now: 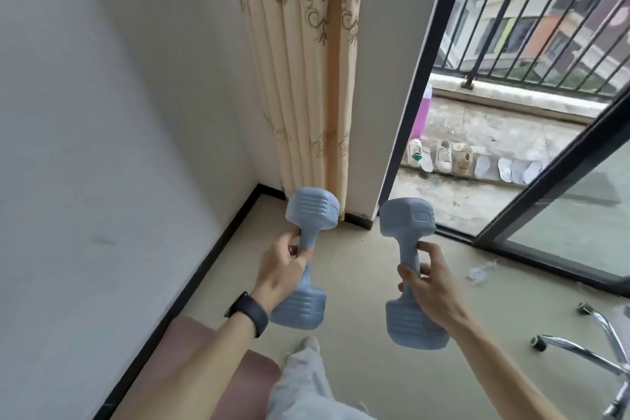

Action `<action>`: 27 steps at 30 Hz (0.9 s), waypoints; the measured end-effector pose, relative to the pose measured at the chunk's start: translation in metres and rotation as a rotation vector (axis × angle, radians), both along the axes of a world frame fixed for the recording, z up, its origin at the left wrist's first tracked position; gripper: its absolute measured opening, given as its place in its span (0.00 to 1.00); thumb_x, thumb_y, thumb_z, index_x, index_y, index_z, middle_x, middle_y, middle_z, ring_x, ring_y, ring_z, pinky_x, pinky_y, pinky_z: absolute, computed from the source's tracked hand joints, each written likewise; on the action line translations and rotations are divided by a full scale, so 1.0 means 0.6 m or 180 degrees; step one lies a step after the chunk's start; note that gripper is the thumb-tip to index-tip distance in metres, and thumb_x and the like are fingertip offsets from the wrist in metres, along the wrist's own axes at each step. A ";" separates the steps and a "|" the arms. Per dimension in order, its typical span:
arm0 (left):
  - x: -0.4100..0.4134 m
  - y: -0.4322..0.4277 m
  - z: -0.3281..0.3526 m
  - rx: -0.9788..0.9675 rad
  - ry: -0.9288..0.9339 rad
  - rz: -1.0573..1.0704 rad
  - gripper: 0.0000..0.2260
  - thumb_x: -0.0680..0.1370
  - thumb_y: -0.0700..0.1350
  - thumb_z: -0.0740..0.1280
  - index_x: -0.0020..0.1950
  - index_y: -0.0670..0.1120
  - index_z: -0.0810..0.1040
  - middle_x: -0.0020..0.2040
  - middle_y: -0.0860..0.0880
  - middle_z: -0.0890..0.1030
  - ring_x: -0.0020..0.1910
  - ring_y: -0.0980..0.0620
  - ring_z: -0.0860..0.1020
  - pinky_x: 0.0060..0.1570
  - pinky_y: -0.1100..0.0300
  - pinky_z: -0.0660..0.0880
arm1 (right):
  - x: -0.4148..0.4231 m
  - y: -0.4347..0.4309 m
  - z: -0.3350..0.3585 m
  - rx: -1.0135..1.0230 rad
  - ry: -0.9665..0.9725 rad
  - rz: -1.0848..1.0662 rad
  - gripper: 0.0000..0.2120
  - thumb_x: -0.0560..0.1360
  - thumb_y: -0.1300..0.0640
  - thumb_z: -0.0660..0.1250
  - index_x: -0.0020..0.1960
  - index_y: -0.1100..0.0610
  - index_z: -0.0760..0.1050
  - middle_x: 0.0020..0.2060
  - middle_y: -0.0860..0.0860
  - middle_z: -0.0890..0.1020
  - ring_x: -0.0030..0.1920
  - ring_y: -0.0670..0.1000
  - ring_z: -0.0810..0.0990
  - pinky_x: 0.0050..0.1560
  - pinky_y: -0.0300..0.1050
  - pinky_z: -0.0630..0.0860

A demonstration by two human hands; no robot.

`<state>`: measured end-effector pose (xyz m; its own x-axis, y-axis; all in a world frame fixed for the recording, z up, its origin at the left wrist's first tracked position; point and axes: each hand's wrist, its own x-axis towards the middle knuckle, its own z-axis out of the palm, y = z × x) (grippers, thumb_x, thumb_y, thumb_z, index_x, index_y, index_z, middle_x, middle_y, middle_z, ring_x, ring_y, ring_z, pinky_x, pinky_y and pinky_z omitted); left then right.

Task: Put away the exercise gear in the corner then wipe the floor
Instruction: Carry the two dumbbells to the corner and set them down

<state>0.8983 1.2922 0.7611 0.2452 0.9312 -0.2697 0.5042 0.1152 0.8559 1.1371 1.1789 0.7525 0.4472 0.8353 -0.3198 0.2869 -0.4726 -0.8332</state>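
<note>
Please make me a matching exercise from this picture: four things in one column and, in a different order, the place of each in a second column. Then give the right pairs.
Things
1. left dumbbell
2. right dumbbell
3. shoes
4. curtain

Places
A. on the balcony floor
B. gripped in the left hand
C. hanging in the corner
D. gripped in the right hand

Pairs: 1-B, 2-D, 3-A, 4-C

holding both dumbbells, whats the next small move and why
Probably lower both to the floor in the corner by the curtain: the left hand grips the left dumbbell and the right hand the right dumbbell by their handles, both in the air.
</note>
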 end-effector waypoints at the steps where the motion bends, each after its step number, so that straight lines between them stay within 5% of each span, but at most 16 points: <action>1: 0.011 0.025 -0.016 -0.0091 0.0043 0.0004 0.06 0.78 0.48 0.68 0.50 0.60 0.75 0.43 0.54 0.83 0.46 0.51 0.81 0.51 0.49 0.80 | 0.011 0.026 -0.017 -0.0081 0.0023 0.0020 0.15 0.78 0.57 0.67 0.61 0.47 0.67 0.39 0.52 0.85 0.36 0.50 0.85 0.45 0.58 0.82; 7: 0.083 0.194 -0.123 -0.0613 0.0475 -0.0224 0.10 0.78 0.52 0.66 0.59 0.55 0.76 0.43 0.53 0.83 0.46 0.50 0.81 0.52 0.49 0.79 | 0.058 0.184 -0.122 -0.0650 0.0272 0.0082 0.15 0.78 0.58 0.66 0.61 0.50 0.66 0.40 0.57 0.84 0.37 0.55 0.85 0.45 0.61 0.82; 17: 0.226 0.482 -0.329 -0.1330 0.1454 -0.0885 0.08 0.79 0.51 0.63 0.53 0.51 0.77 0.41 0.54 0.79 0.45 0.45 0.78 0.42 0.57 0.72 | 0.128 0.459 -0.316 -0.1650 0.0630 -0.0122 0.15 0.78 0.57 0.64 0.62 0.51 0.65 0.41 0.56 0.85 0.36 0.52 0.85 0.40 0.44 0.77; 21: 0.271 0.539 -0.458 -0.1537 0.1722 -0.1017 0.05 0.79 0.51 0.62 0.47 0.52 0.73 0.41 0.51 0.79 0.44 0.44 0.78 0.39 0.57 0.68 | 0.156 0.532 -0.444 -0.1896 0.0702 -0.0157 0.15 0.77 0.57 0.64 0.62 0.54 0.65 0.46 0.60 0.83 0.39 0.54 0.83 0.39 0.44 0.72; 25: 0.305 0.566 -0.617 -0.1695 0.1892 -0.1090 0.06 0.78 0.49 0.62 0.52 0.51 0.76 0.46 0.49 0.82 0.48 0.42 0.79 0.42 0.56 0.71 | 0.181 0.569 -0.602 -0.2107 0.0797 -0.0119 0.13 0.79 0.59 0.63 0.60 0.54 0.62 0.45 0.62 0.83 0.34 0.48 0.79 0.27 0.30 0.68; 27: 0.320 0.572 -0.708 -0.1770 0.1962 -0.1126 0.07 0.78 0.49 0.62 0.54 0.50 0.76 0.45 0.50 0.81 0.46 0.44 0.78 0.41 0.56 0.70 | 0.192 0.577 -0.696 -0.2247 0.0858 -0.0080 0.13 0.79 0.56 0.62 0.60 0.52 0.62 0.46 0.60 0.84 0.36 0.50 0.79 0.30 0.33 0.70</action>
<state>1.0905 1.6354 0.3364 0.1554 0.5248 -0.8369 0.9397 0.1828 0.2890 1.2522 1.5249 0.3352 0.2941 0.3820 -0.8761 0.0981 -0.9239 -0.3699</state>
